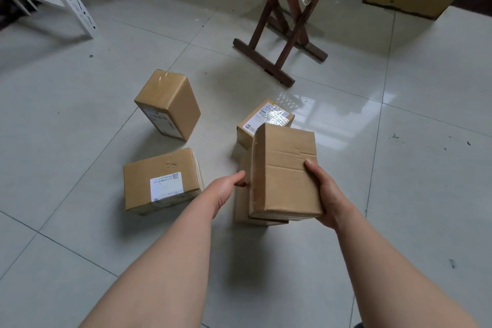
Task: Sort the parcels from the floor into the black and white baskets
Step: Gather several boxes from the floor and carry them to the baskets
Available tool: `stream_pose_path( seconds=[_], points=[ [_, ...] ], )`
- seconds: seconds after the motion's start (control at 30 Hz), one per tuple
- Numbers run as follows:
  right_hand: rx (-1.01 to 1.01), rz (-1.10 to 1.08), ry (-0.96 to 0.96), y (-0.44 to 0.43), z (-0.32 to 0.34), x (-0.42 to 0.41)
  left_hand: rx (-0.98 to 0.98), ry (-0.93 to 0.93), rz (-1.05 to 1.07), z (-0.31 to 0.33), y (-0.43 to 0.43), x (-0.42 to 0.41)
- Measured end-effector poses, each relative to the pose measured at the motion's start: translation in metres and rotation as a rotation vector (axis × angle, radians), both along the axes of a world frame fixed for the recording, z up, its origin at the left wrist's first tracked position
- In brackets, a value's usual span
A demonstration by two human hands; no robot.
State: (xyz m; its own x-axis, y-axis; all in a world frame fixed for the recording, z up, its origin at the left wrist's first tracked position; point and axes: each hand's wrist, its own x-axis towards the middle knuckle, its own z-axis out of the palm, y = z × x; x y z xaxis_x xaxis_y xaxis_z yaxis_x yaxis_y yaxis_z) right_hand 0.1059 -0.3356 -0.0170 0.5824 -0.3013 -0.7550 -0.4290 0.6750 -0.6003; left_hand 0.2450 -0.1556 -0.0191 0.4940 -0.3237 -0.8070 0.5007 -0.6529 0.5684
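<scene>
Hands gripping parcel (285, 168) between them, left hand (226, 189) at its left edge, right hand (328, 194) opposite

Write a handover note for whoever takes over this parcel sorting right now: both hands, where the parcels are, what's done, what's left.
Left hand: grips the left edge of the held parcel.
Right hand: grips its right side, thumb on top.
On the floor: upright parcel, white-label parcel, shiny-label parcel, and a partly hidden parcel beneath the held one.
Baskets: out of view, so it's unclear whether anything has been sorted yet.
Left: place the held parcel in a basket, then the four on the floor.
</scene>
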Motion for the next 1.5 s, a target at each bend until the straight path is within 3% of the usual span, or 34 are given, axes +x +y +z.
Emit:
stream_pose_path(
  seconds=[0.27,0.57,0.73,0.87,0.97,1.1,1.23,1.33,1.5],
  points=[
    [-0.016,-0.23,0.088,-0.051,0.001,-0.061,0.05,0.026,-0.107,-0.012,-0.039,-0.036],
    [-0.07,-0.262,0.108,-0.069,0.007,-0.084,0.051,0.057,0.042,-0.02,-0.056,-0.047],
    [-0.189,-0.437,0.124,-0.08,0.003,-0.09,0.03,0.056,0.111,-0.014,-0.055,-0.048],
    [-0.279,-0.255,0.272,-0.074,-0.002,-0.086,-0.044,0.056,0.096,-0.014,-0.059,-0.051],
    [-0.218,-0.135,0.279,-0.064,-0.002,-0.074,-0.087,0.027,0.143,-0.018,-0.059,-0.047],
    [-0.097,-0.084,0.265,-0.056,-0.012,-0.06,-0.09,-0.176,0.266,-0.028,-0.043,-0.034],
    [-0.12,-0.018,0.315,-0.039,-0.016,-0.041,-0.086,-0.318,0.389,-0.026,-0.03,-0.023],
    [-0.118,0.044,0.341,-0.029,-0.024,-0.031,-0.038,-0.286,0.282,-0.033,-0.022,-0.021],
    [-0.184,0.031,0.374,-0.036,-0.036,-0.034,-0.018,-0.166,0.301,-0.04,-0.023,-0.021]
  ],
)
